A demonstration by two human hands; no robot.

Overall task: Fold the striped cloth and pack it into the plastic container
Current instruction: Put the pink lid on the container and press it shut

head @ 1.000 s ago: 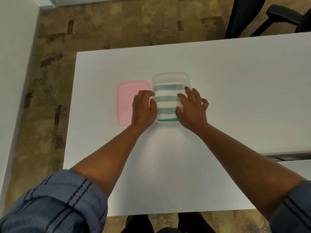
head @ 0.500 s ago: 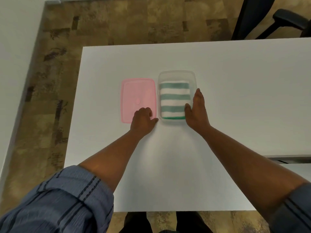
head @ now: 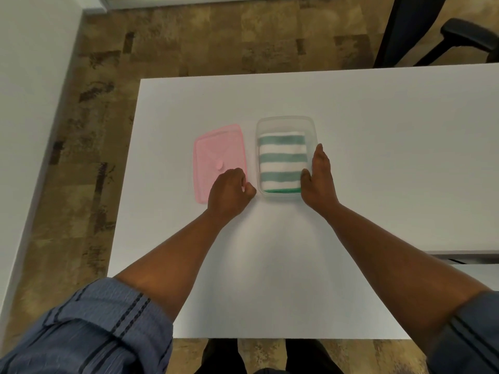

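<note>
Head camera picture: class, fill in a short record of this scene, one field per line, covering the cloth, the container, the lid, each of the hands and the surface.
cloth: striped cloth, folded, lying inside the container
container: clear plastic container, open, no lid on it
lid: pink lid, flat on the table, left of the container
left hand: left hand, fingers curled at the lid's near right corner
right hand: right hand, flat against the container's right side
surface: white table

green-and-white striped cloth [head: 282, 163], pink lid [head: 216, 152], white table [head: 378, 157]
</note>
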